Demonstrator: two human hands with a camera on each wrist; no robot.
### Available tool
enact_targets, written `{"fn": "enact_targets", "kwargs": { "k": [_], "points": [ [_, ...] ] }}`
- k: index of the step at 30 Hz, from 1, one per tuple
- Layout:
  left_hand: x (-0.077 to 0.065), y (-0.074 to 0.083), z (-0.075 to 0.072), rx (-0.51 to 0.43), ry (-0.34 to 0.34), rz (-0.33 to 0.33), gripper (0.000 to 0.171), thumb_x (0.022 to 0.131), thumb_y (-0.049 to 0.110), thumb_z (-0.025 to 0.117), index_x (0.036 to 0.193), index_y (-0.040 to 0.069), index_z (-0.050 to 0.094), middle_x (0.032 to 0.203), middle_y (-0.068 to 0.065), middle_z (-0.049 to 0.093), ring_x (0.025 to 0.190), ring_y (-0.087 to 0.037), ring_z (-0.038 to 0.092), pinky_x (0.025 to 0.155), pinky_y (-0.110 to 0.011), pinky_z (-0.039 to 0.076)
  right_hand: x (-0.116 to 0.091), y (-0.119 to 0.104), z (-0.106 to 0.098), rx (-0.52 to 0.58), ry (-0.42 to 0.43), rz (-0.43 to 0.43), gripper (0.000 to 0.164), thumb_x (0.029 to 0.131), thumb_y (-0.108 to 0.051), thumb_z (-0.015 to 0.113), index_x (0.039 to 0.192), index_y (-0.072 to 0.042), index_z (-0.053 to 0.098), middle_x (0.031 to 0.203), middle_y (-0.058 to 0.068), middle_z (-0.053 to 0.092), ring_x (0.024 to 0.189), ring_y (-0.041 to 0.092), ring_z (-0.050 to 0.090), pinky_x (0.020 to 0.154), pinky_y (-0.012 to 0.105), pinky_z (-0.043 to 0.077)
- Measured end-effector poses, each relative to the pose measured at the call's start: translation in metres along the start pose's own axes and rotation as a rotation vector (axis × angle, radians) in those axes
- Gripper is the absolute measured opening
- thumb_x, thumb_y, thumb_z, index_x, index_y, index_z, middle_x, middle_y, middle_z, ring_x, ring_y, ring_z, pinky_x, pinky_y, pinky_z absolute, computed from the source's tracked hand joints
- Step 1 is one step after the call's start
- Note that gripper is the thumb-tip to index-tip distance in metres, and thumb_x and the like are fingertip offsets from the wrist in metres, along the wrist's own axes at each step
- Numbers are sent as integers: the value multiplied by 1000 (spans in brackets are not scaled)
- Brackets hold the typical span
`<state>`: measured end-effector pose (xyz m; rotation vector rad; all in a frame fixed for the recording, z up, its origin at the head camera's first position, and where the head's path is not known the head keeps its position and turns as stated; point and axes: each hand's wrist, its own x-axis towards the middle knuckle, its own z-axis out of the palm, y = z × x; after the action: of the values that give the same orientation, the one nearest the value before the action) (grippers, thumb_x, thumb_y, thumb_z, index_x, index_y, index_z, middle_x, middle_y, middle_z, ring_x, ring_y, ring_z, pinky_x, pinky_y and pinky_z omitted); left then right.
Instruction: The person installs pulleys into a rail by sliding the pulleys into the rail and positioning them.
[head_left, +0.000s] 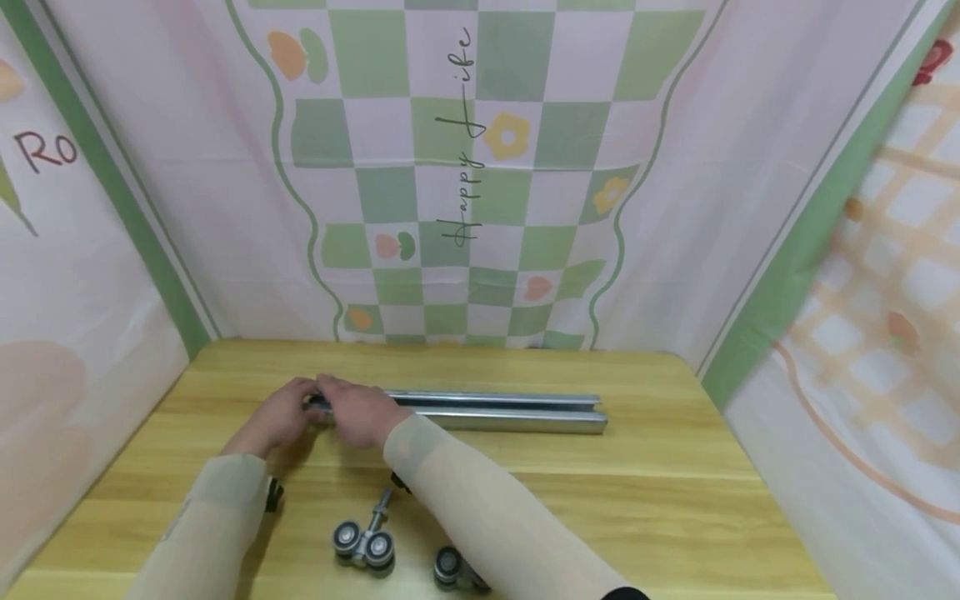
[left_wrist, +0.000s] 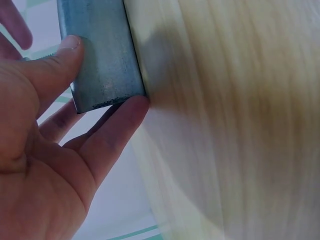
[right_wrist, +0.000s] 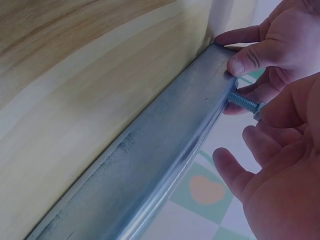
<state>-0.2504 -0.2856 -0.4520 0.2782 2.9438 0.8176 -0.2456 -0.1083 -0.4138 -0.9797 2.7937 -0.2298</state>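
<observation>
A galvanized metal rail, open along its top, lies across the back half of the table. At its left end my left hand grips the rail, thumb against the side wall and other fingers around the end. My right hand is just above that same end. Its fingers pinch the nut end of a threaded bolt, which sticks up out of the rail's slot. Whatever the bolt joins inside the rail is hidden.
Nearer on the wooden table lies a roller trolley with a bolt stem. Another roller trolley is partly covered by the right forearm. A patterned cloth hangs behind the table.
</observation>
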Motion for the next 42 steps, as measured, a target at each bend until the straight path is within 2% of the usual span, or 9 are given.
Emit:
{"fn": "enact_targets", "kwargs": {
  "k": [5, 9, 12, 16, 19, 25, 29, 35, 42],
  "points": [
    [1, 1, 0, 10, 2, -6, 47, 95, 13, 67, 134, -8, 54, 136, -30, 49, 124, -51, 47, 104, -65, 36, 0, -2, 0, 10, -3, 6, 81, 96, -15, 64, 161, -22, 17, 161, -10, 25, 121, 4, 54, 104, 27, 43],
    [1, 2, 0, 13, 4, -7, 47, 94, 12, 67, 134, -9, 54, 136, -31, 49, 124, -51, 47, 104, -65, 36, 0, -3, 1, 15, -3, 8, 81, 96, -15, 64, 161, -23, 16, 161, -11, 25, 107, 3, 59, 102, 29, 45],
    [2, 1, 0, 14, 4, -11, 47, 94, 12, 67, 135, -8, 53, 136, -30, 49, 124, -51, 47, 104, -65, 36, 1, -3, 1, 12, 3, 3, 81, 95, -14, 65, 161, -22, 17, 160, -10, 27, 108, 4, 59, 103, 29, 44],
    [1, 2, 2, 11, 11, -6, 49, 94, 12, 67, 136, -8, 53, 137, -30, 50, 125, -51, 47, 104, -65, 36, 0, -2, 0, 11, 5, 2, 82, 95, -14, 65, 161, -21, 17, 160, -9, 29, 121, 6, 54, 106, 28, 42],
    [0, 3, 2, 13, 14, 7, 49, 93, 12, 68, 136, -8, 53, 136, -30, 50, 124, -51, 47, 104, -65, 36, -1, -3, -1, 15, 0, 7, 82, 95, -14, 65, 161, -21, 17, 160, -9, 28, 126, 7, 51, 109, 33, 40],
    [-1, 5, -2, 17, 12, 18, 48, 96, 12, 65, 137, -9, 52, 137, -33, 48, 125, -52, 45, 105, -66, 35, -7, -2, 3, -101, 34, -48, 75, 101, -17, 52, 161, -23, 8, 165, -5, 13, 146, 10, 23, 110, 37, 39],
    [-1, 4, -3, 23, -3, 12, 46, 96, 10, 63, 138, -8, 52, 137, -32, 48, 125, -52, 46, 104, -66, 35, -20, 4, 4, -138, 49, -114, 75, 102, -18, 48, 161, -23, 3, 166, -2, 6, 148, 12, 14, 113, 38, 34],
    [-3, 3, -2, 8, 14, 23, 47, 92, 11, 68, 133, -10, 54, 136, -32, 48, 123, -53, 46, 103, -67, 35, -49, 26, -4, -113, 28, -148, 76, 98, -16, 53, 161, -19, 11, 165, -2, 14, 149, 15, 13, 118, 39, 22],
    [-5, 5, 0, 30, 20, 49, 48, 91, 12, 69, 130, -11, 54, 134, -33, 49, 122, -53, 46, 103, -67, 36, -103, 67, -9, 19, 56, -141, 72, 98, -14, 56, 160, -13, 20, 163, 3, 23, 144, 18, 31, 117, 33, 23]
  ]
}}
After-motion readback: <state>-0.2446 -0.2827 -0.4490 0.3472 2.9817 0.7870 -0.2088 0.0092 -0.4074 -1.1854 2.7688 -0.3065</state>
